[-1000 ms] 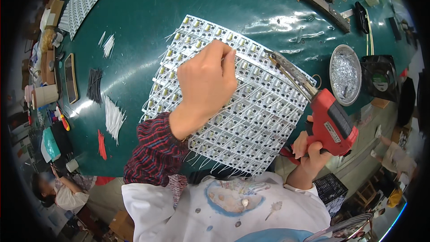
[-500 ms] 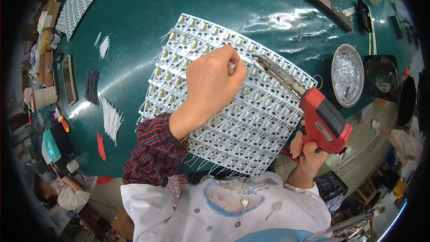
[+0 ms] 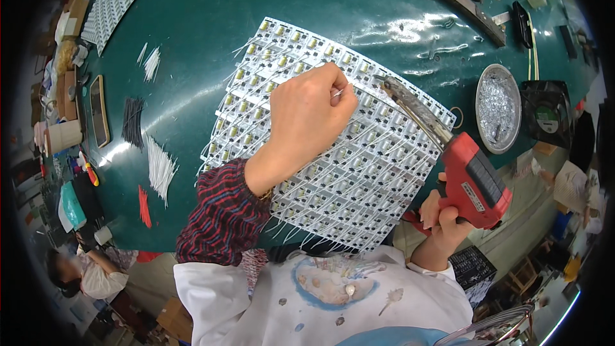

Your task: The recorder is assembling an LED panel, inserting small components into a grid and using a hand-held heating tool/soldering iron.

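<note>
Circuit-board panel point(image 3: 362, 163), white, lies askew on the green counter point(image 3: 205, 32), directly in front of the person, its lower edge near the person's body. Rows of small dark and yellowish components cover it; thin white wires run slantwise across the rows, some ends projecting past the left and lower edges.

Left hand point(image 3: 311, 112): above the upper middle of the panel, back of the hand facing up. Thumb and index finger are together, pinched on a thin pale strand point(image 3: 339, 93); most of the strand is hidden. Forearm in a dark striped sleeve point(image 3: 221, 218).

Right hand point(image 3: 445, 224): fingers closed around the handle of a red soldering gun point(image 3: 475, 182), beside the panel's right edge. The gun's metal tip points up and left over the panel's upper right part, near the left fingers; contact with the board cannot be told.

Left on the counter: black wires point(image 3: 132, 122), red wires point(image 3: 144, 205) and a larger white wire bundle point(image 3: 160, 170). Right: an oval bowl point(image 3: 480, 112) with silvery bits, just beside a black fan point(image 3: 548, 115).
</note>
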{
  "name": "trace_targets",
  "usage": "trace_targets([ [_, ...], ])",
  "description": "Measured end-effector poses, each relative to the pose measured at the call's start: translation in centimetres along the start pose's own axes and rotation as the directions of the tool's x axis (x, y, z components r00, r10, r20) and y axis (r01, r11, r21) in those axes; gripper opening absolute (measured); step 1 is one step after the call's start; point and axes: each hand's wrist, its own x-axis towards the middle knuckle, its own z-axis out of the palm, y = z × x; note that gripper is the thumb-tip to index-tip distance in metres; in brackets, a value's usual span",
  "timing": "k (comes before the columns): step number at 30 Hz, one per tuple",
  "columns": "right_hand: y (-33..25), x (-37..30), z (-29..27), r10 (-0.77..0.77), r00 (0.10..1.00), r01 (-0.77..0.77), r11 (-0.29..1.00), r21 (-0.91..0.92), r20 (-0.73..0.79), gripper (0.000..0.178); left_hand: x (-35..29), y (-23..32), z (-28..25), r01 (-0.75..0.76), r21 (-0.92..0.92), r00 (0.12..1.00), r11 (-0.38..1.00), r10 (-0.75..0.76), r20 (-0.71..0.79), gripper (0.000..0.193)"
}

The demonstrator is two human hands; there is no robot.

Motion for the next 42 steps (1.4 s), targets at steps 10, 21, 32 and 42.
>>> trace_targets([
  [10, -0.4, -0.7, 0.4, 0.057, 0.997, -0.056, 0.998, 0.020, -0.048, 0.071, 0.0, 0.1, -0.4, -0.069, 0.037, 0.997, 0.997, 0.070, -0.037, 0.009],
  [21, -1.1, -0.4, -0.5, 0.035, 0.998, -0.033, 0.999, 0.043, -0.048, 0.075, -0.5, 1.5, 0.7, -0.142, -0.026, 0.989, 0.990, 0.140, -0.044, 0.007],
  [32, 0.0, -0.1, -0.4, 0.108, 0.993, -0.110, 0.991, 0.074, 0.040, 0.064, -0.5, 1.2, 1.4, -0.081, 0.025, 0.997, 0.996, 0.081, -0.018, 0.011],
  [42, 0.3, -0.5, -0.8, 0.110, 0.993, -0.107, 0.992, -0.065, 0.051, 0.062, -0.4, 1.1, 1.3, -0.077, 0.015, 0.997, 0.997, 0.077, -0.012, 0.011],
])
